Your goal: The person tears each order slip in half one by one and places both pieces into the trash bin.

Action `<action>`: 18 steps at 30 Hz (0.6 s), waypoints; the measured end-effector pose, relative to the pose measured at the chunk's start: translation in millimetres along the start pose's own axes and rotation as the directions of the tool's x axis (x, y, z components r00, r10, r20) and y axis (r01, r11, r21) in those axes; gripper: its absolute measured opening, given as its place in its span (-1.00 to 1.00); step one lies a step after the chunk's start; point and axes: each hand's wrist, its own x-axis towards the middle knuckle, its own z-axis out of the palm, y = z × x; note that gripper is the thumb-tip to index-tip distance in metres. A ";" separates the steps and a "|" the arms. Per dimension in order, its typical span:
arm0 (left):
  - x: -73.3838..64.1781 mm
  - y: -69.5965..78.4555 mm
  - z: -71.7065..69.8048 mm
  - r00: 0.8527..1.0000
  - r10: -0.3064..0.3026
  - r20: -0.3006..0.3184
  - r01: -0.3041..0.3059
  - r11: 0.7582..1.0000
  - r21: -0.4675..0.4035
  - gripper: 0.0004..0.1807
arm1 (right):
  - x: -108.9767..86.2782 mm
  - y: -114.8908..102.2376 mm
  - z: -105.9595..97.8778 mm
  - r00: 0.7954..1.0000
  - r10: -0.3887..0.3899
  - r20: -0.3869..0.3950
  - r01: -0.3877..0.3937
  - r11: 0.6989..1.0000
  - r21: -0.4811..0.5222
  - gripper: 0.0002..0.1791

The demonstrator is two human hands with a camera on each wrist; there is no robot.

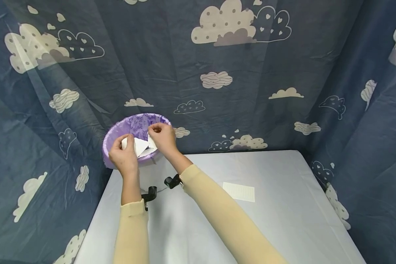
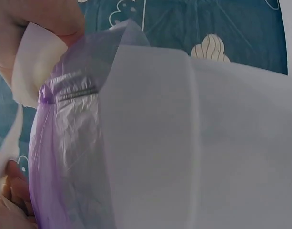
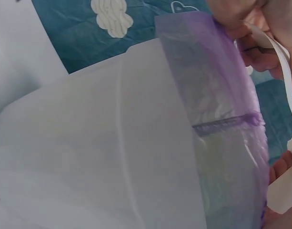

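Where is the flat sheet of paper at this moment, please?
In the head view, the sheet lies on the white table, beside the right sleeve.

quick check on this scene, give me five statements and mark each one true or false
1. The left hand pinches white paper. True.
2. The liner over the bin is green. False: the liner is purple.
3. A ruled sheet lies on the white table, to the right of the bin. True.
4. The right hand holds a pair of scissors. False: the right hand pinches white paper too.
5. Both sleeves are black. False: they are pale yellow.
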 end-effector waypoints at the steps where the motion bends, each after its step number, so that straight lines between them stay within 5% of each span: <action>1: 0.7 0.2 -0.2 1.000 0.005 -0.003 -0.005 1.000 0.028 -0.77 | 0.4 0.3 1.4 1.000 0.003 0.003 -0.003 1.000 -0.019 -0.84; 9: 6.5 2.9 -0.7 1.000 0.011 -0.009 -0.008 0.979 0.203 -0.71 | 2.3 -5.0 4.6 0.998 0.018 0.056 -0.011 0.993 -0.122 -0.80; 18: 6.1 0.7 0.6 0.997 0.065 0.040 -0.073 0.967 0.243 -0.59 | 4.0 -7.7 5.5 0.996 0.065 0.066 -0.053 0.984 -0.169 -0.73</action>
